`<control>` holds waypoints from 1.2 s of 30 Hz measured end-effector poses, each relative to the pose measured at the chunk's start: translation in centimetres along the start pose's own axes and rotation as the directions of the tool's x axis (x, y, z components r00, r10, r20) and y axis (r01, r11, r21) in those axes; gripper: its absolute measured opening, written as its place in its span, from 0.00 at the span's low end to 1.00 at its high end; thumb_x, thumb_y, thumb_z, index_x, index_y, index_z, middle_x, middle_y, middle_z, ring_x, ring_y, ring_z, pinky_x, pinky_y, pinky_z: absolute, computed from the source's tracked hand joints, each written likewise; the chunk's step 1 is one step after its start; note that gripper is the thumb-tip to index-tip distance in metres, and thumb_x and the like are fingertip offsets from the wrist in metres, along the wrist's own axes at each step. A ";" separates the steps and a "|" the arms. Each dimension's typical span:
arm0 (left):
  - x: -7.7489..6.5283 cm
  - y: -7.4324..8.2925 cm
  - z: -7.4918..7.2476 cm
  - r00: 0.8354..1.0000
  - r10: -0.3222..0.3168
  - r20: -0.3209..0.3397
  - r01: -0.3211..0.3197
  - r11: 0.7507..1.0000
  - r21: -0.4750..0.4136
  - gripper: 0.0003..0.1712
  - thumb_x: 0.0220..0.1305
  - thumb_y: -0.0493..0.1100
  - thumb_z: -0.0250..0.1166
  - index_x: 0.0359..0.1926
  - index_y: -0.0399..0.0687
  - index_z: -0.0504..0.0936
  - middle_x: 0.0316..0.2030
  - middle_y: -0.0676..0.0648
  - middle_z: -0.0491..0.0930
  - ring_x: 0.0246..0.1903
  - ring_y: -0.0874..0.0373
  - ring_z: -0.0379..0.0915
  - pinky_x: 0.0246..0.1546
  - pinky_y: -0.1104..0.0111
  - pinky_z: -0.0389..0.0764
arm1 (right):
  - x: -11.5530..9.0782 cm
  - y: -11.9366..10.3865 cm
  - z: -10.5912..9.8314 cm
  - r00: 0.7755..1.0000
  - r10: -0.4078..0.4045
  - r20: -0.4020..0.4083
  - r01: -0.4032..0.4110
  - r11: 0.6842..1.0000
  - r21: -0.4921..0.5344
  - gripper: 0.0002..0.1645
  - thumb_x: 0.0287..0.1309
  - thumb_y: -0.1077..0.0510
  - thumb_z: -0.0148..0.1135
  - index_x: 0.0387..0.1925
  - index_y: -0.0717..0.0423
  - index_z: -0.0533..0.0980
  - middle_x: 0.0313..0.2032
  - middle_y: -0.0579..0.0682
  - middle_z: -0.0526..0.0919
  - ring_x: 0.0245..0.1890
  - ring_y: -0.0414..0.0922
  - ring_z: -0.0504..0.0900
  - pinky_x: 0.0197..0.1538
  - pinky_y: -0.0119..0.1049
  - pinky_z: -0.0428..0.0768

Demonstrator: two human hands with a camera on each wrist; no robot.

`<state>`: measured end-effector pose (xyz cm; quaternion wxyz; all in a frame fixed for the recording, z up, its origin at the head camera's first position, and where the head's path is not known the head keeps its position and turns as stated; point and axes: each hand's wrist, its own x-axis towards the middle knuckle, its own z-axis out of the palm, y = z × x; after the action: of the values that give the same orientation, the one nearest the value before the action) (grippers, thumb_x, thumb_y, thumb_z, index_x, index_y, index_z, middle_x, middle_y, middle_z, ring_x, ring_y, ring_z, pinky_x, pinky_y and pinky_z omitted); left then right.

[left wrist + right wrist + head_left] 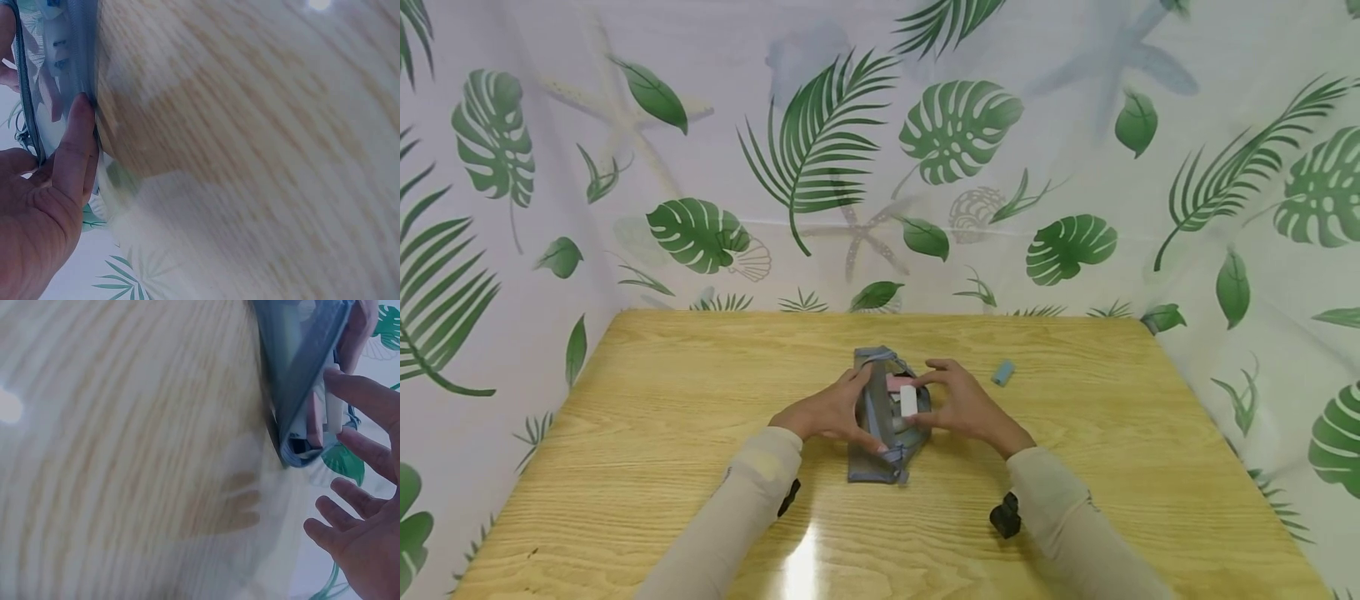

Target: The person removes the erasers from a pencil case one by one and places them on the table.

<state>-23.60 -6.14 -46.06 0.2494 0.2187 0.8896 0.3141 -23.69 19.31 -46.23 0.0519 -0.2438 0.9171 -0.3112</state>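
A grey-blue see-through zip pouch (865, 471) lies on the table with its mouth held apart. My left hand (829, 410) grips its left edge, thumb and fingers spread along the rim. In the left wrist view, the fingers (74, 144) press against the pouch's outer side. Between thumb and forefinger, my right hand (962, 406) pinches a small white block (908, 401) at the pouch mouth. The right wrist view shows this white block (334, 406) by its ends, the other fingers held apart. Beside it, a pink block (897, 382) sits inside the pouch, among other small items hard to make out.
A small blue block (1003, 372) lies on the wooden table (685, 375), to the right of the pouch and beyond the right hand. A leaf-patterned cloth (865, 192) rises behind the table and along both sides.
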 end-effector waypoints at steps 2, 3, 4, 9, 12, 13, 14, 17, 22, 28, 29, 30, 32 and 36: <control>0.0 0.0 0.0 1.000 0.002 -0.003 -0.002 1.000 -0.008 0.76 0.50 0.61 0.80 0.82 0.48 0.35 0.79 0.37 0.39 0.77 0.41 0.45 0.69 0.47 0.62 | -0.1 0.1 -0.3 1.000 0.003 -0.014 -0.003 1.000 0.009 0.32 0.50 0.48 0.81 0.54 0.60 0.83 0.68 0.71 0.66 0.69 0.68 0.64 0.63 0.66 0.68; 0.1 0.0 0.0 1.000 0.004 -0.005 -0.004 1.000 -0.010 0.76 0.50 0.61 0.80 0.82 0.48 0.36 0.79 0.37 0.39 0.76 0.41 0.45 0.69 0.47 0.62 | -0.2 0.2 -0.5 1.000 0.007 -0.021 -0.007 1.000 0.014 0.32 0.50 0.48 0.81 0.54 0.60 0.83 0.68 0.70 0.66 0.69 0.68 0.64 0.63 0.66 0.68; 0.1 0.0 0.0 1.000 0.006 -0.006 -0.006 1.000 -0.012 0.76 0.50 0.60 0.80 0.82 0.47 0.36 0.79 0.37 0.39 0.76 0.41 0.46 0.69 0.47 0.62 | -0.2 0.3 -0.6 1.000 0.012 -0.027 -0.011 1.000 0.016 0.32 0.50 0.48 0.81 0.53 0.60 0.83 0.68 0.70 0.66 0.69 0.68 0.64 0.63 0.66 0.68; 0.1 -0.1 0.1 1.000 0.011 -0.009 -0.011 1.000 -0.015 0.76 0.50 0.60 0.80 0.82 0.47 0.36 0.79 0.36 0.40 0.76 0.40 0.47 0.69 0.47 0.63 | -0.6 0.5 -1.5 0.998 0.038 -0.051 -0.037 0.999 0.037 0.33 0.50 0.48 0.81 0.54 0.60 0.83 0.69 0.70 0.65 0.70 0.68 0.63 0.63 0.67 0.68; 0.0 -0.1 0.1 1.000 0.015 -0.008 -0.015 1.000 -0.021 0.75 0.50 0.59 0.81 0.82 0.47 0.35 0.79 0.35 0.40 0.76 0.40 0.47 0.69 0.47 0.63 | -0.8 0.8 -2.0 0.996 0.058 -0.067 -0.054 0.997 0.060 0.33 0.50 0.49 0.81 0.55 0.61 0.82 0.70 0.70 0.64 0.70 0.68 0.62 0.63 0.67 0.67; 0.0 -0.1 0.1 1.000 0.018 -0.008 -0.018 1.000 -0.024 0.75 0.50 0.59 0.81 0.82 0.47 0.35 0.79 0.35 0.40 0.76 0.40 0.46 0.69 0.47 0.63 | -0.8 0.9 -2.2 0.995 0.064 -0.075 -0.059 0.996 0.063 0.33 0.50 0.49 0.81 0.55 0.62 0.82 0.70 0.70 0.63 0.70 0.68 0.61 0.63 0.67 0.67; 0.0 -0.1 0.1 1.000 0.020 -0.009 -0.020 0.999 -0.028 0.75 0.50 0.58 0.81 0.82 0.47 0.35 0.79 0.35 0.39 0.76 0.40 0.46 0.69 0.47 0.63 | -0.9 1.0 -2.4 0.994 0.073 -0.081 -0.067 0.995 0.067 0.33 0.50 0.50 0.81 0.55 0.62 0.82 0.71 0.69 0.63 0.70 0.68 0.61 0.63 0.67 0.67; 0.0 -0.1 0.1 1.000 0.028 -0.007 -0.028 0.999 -0.033 0.75 0.51 0.57 0.81 0.82 0.48 0.35 0.79 0.35 0.39 0.76 0.40 0.45 0.69 0.47 0.63 | -1.1 1.4 -3.1 0.991 0.087 -0.103 -0.082 0.995 0.056 0.33 0.51 0.51 0.80 0.56 0.62 0.81 0.71 0.69 0.63 0.70 0.69 0.60 0.63 0.68 0.67; 0.0 -0.1 0.1 0.999 0.033 -0.008 -0.034 0.999 -0.030 0.75 0.50 0.57 0.81 0.82 0.47 0.35 0.79 0.35 0.39 0.77 0.41 0.45 0.70 0.48 0.62 | -1.4 2.2 -4.4 0.985 0.102 -0.142 -0.098 0.995 0.037 0.34 0.50 0.51 0.81 0.56 0.64 0.81 0.70 0.69 0.63 0.70 0.69 0.61 0.64 0.68 0.66; 0.0 -0.1 0.1 1.000 0.030 -0.006 -0.030 0.999 -0.026 0.75 0.50 0.57 0.81 0.82 0.47 0.35 0.79 0.35 0.38 0.77 0.41 0.44 0.70 0.48 0.62 | -1.8 3.2 -5.7 0.978 0.133 -0.160 -0.129 0.991 0.034 0.35 0.51 0.50 0.80 0.57 0.65 0.80 0.70 0.69 0.62 0.70 0.69 0.59 0.65 0.69 0.63; 0.0 -0.1 0.1 1.000 0.030 -0.005 -0.030 0.999 -0.024 0.75 0.51 0.57 0.81 0.82 0.47 0.35 0.79 0.35 0.38 0.77 0.41 0.43 0.70 0.48 0.62 | -1.9 3.4 -5.9 0.977 0.136 -0.164 -0.132 0.991 0.033 0.35 0.52 0.50 0.80 0.58 0.65 0.80 0.70 0.70 0.62 0.70 0.70 0.59 0.65 0.70 0.63; 0.0 -0.1 0.1 1.000 0.031 -0.005 -0.031 0.999 -0.023 0.75 0.50 0.57 0.81 0.82 0.47 0.36 0.79 0.35 0.38 0.77 0.41 0.43 0.70 0.48 0.62 | -2.0 3.5 -6.1 0.975 0.141 -0.169 -0.138 0.990 0.033 0.35 0.52 0.50 0.80 0.58 0.65 0.80 0.70 0.70 0.62 0.70 0.70 0.58 0.65 0.70 0.62; 0.0 -0.1 0.1 0.999 0.032 -0.004 -0.032 0.999 -0.018 0.75 0.50 0.57 0.81 0.82 0.47 0.36 0.79 0.35 0.38 0.77 0.41 0.43 0.70 0.48 0.62 | -2.2 3.8 -6.5 0.972 0.154 -0.178 -0.148 0.988 0.043 0.36 0.52 0.50 0.79 0.58 0.66 0.80 0.70 0.71 0.61 0.70 0.71 0.58 0.65 0.71 0.62; -0.1 0.0 0.0 0.999 0.036 -0.001 -0.036 0.999 -0.012 0.75 0.51 0.58 0.81 0.82 0.46 0.35 0.79 0.35 0.38 0.77 0.41 0.42 0.70 0.47 0.61 | -2.6 4.6 -7.2 0.966 0.179 -0.184 -0.171 0.983 0.060 0.37 0.54 0.50 0.78 0.59 0.67 0.78 0.71 0.71 0.59 0.71 0.71 0.55 0.65 0.71 0.61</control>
<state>-23.57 -6.20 -46.07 0.2445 0.2330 0.8838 0.3238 -25.13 27.66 -43.36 -0.0028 -0.1301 0.9287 -0.3473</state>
